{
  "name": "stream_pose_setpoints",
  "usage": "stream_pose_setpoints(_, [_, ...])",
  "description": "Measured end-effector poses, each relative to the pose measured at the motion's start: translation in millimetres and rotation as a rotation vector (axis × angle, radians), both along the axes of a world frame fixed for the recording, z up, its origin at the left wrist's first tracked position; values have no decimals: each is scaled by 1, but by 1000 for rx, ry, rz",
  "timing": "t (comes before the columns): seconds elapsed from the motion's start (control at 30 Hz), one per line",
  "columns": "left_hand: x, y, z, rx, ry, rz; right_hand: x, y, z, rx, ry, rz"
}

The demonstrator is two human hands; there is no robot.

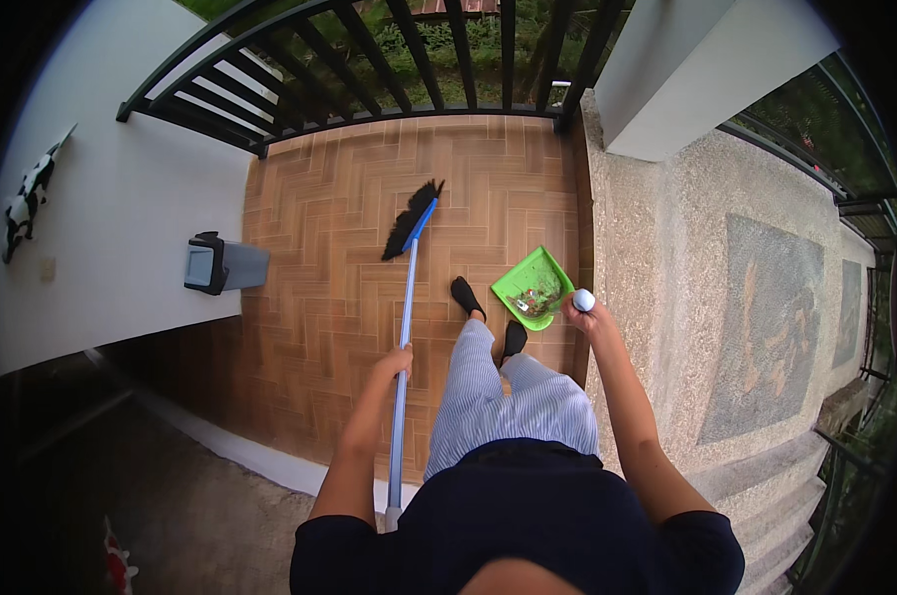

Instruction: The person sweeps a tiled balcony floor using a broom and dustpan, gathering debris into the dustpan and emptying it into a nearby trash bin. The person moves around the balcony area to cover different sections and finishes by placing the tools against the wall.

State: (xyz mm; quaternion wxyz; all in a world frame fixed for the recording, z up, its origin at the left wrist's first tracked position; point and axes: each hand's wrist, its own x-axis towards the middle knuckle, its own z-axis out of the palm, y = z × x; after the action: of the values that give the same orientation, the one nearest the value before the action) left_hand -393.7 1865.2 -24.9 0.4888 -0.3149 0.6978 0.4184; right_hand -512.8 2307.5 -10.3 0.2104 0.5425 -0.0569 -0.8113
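Observation:
My left hand (396, 361) is closed around the pale blue handle of a broom (409, 297). The broom's blue head with black bristles (412, 219) is at the tiled floor, ahead and left of my feet. My right hand (583, 316) grips the upright handle of a green dustpan (535, 288), seen nearly end-on at its rounded top. Debris and small scraps (530, 299) lie in the pan, which is beside my right foot.
A grey bin with a black-rimmed lid (244, 265) stands by the white wall at left. Black metal railing (411, 113) borders the far floor edge. To the right are a low ledge (583, 223), a white pillar (671, 97), pebbled paving (664, 297) and steps (768, 491).

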Motion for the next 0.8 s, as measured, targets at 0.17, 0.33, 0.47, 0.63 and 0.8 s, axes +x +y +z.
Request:
stream_pose_setpoints(0.17, [44,67,37,-98,-20,-184,-27,-53,-38,148,153,140])
stream_pose_setpoints(0.33, [57,87,66,168,-133,-303,-27,-57,-34,163,221,131])
stream_pose_setpoints(0.47, [38,76,117,270,-199,-241,-14,-44,-23,160,228,105])
stream_pose_setpoints(0.63, [24,9,122,418,-316,12,34,-27,10,149,218,-106])
stream_pose_setpoints(0.8, [-41,-25,139,322,-199,13,153,-2,20,-39,182,-451])
